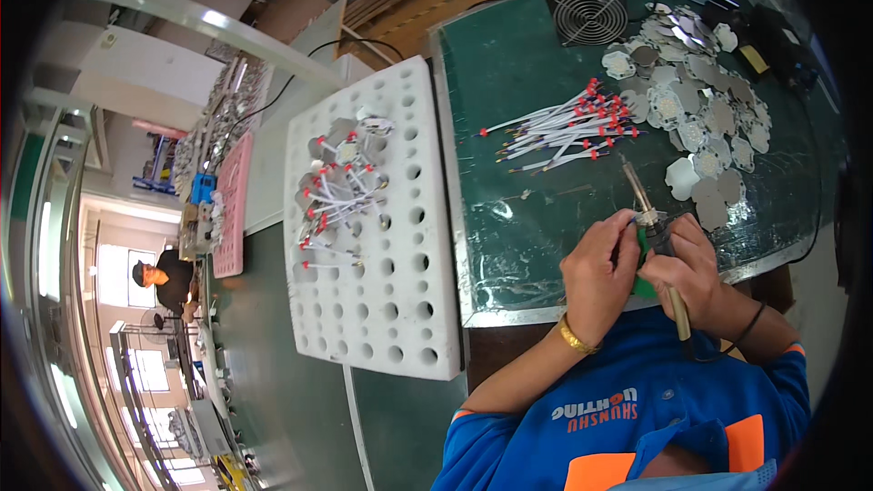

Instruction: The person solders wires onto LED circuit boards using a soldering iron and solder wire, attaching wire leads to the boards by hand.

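My right hand (687, 259) is closed around a soldering iron (677, 311). The iron's metal shaft (635, 184) points away from me over the green tabletop, and its tan handle shows below the fingers. Close beside it, my left hand (596, 265) has thumb and fingers pinched together at a small pale piece (646, 217), too hidden to name. A bit of green (644, 284) shows between the hands. Beyond the hands lies a pile of white wire leads (568, 127) with red connectors. To its right, many flat grey-silver octagonal plates (691, 132) are heaped, some showing a pale patterned face.
A black fan (589, 11) with a round grille stands at the table's far edge. On the left, a white foam tray (364, 309) with rows of holes bears plates with wires attached. A black cable runs along the right edge. Another person (168, 282) is far left.
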`<state>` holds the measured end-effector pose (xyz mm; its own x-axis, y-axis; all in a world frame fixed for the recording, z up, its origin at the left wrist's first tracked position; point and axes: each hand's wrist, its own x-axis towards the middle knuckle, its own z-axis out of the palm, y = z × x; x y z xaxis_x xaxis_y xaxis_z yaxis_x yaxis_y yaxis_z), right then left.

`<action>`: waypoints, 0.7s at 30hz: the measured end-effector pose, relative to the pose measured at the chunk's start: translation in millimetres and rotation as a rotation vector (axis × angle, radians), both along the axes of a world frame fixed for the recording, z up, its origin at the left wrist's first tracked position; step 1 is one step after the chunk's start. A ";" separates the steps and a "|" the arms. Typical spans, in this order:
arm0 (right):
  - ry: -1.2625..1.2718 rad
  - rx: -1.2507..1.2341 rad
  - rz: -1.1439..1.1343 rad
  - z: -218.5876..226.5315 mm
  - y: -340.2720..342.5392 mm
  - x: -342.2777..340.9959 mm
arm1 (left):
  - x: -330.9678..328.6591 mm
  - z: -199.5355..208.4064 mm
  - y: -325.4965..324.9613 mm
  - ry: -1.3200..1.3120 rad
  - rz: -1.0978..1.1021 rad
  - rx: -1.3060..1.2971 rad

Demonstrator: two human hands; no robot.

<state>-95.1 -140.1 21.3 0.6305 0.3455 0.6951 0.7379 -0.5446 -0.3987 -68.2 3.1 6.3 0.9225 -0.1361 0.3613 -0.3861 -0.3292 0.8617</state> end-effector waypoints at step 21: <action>0.255 0.493 -0.066 68.1 5.9 43.4 | 12.7 -7.7 0.3 0.122 -0.076 -0.105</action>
